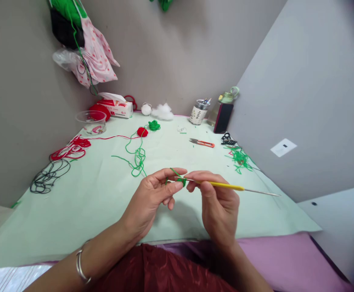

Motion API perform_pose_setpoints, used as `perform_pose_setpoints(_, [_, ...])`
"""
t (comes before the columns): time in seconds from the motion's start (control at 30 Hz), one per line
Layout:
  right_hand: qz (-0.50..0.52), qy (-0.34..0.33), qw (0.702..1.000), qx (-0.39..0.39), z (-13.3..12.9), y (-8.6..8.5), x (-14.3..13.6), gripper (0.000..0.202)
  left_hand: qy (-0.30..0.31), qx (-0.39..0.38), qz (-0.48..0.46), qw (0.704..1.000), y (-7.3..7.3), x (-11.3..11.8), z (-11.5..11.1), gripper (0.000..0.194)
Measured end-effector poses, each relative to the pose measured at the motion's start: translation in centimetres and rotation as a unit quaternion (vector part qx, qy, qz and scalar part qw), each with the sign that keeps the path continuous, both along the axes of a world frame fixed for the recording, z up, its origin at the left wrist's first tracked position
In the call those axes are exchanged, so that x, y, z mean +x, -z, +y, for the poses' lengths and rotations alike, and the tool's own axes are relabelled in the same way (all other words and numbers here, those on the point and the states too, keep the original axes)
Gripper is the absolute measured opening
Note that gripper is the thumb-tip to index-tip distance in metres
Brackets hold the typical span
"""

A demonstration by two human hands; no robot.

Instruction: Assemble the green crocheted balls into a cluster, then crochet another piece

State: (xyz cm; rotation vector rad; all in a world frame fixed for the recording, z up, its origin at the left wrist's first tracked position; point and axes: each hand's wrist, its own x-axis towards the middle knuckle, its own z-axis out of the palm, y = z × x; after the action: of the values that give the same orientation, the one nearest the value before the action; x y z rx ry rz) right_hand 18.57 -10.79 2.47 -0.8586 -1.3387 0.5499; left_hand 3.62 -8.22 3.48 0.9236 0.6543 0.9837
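Between thumb and fingers, my left hand [155, 190] pinches a small green crochet piece [182, 181], with green yarn running over its raised index finger. My right hand [218, 198] grips a crochet hook [225, 185] by its yellow handle. The hook's metal tip meets the green piece; a thin metal shaft sticks out of the handle's other end to the right. Loose green yarn [139, 160] lies in loops on the table beyond my left hand. My fingers partly hide the green piece.
Orange-handled thread snips [205, 143] lie past my right hand. Red yarn [73, 148] and dark yarn [47, 178] sit left, green scraps [240, 159] right. Along the back stand a plastic tub [92, 125], tissue box [118, 107], pen tin [199, 113] and phone [224, 118].
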Motion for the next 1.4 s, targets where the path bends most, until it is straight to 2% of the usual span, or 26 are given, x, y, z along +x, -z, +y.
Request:
perform_pose_setpoints(0.5, [0.060,-0.045,0.997,-0.007,0.0,0.1,0.2,0.021,-0.034,0.031,0.046,0.998,0.0,-0.3,0.2,0.026])
perform_pose_setpoints(0.67, [-0.015,0.001,0.999,0.039,-0.4,-0.1,0.1,0.023,-0.043,0.066,0.071,0.994,0.2,-0.4,0.3,0.025])
perform_pose_setpoints(0.9, [-0.150,0.024,0.981,0.118,-0.7,-0.1,0.5,0.030,-0.071,0.099,0.124,0.985,-0.5,-0.4,0.2,0.024])
perform_pose_setpoints(1.23, [-0.187,0.007,0.970,0.156,-0.8,0.5,0.7,0.034,-0.110,0.166,0.187,0.962,-0.8,-0.5,0.1,0.021])
perform_pose_setpoints(1.4, [-0.203,0.009,0.970,0.131,-0.7,0.3,0.7,0.034,-0.144,0.219,0.205,0.943,-0.5,-0.4,0.0,0.022])
